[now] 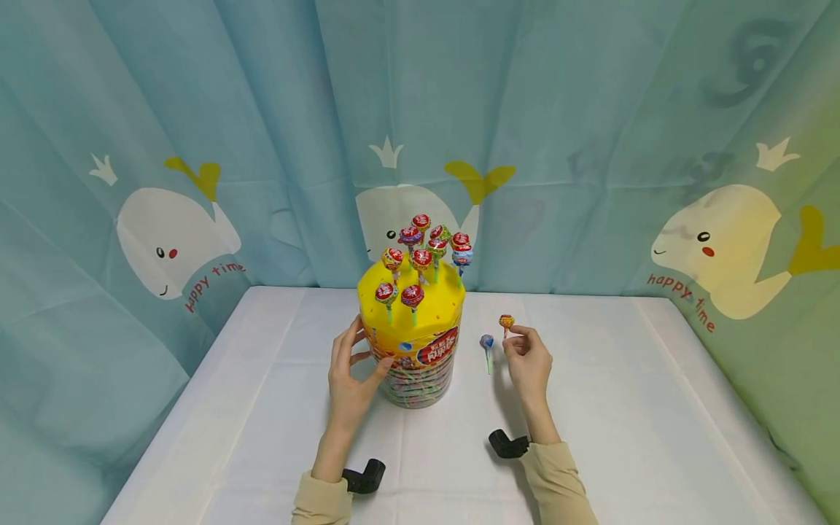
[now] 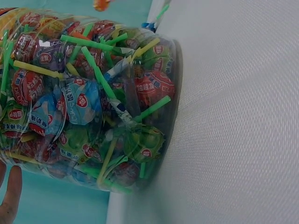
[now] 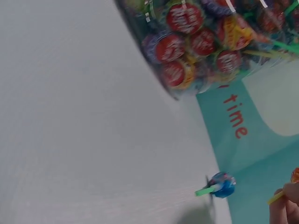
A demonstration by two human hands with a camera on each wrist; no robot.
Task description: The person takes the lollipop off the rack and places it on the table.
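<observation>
Orange lollipop [image 1: 507,321] pinched upright in right hand [image 1: 528,362], left hand [image 1: 350,379] cupping lollipop tub [image 1: 412,343] side, blue lollipop [image 1: 487,343] flat on worktop [image 1: 623,408] between them.

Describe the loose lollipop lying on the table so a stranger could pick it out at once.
Start at the clear lollipop tub with the yellow lid on the white table. To its right, a blue-wrapped lollipop lies flat, green stick towards the person. Unlike the orange one pinched by the right hand, nothing touches it.
</observation>
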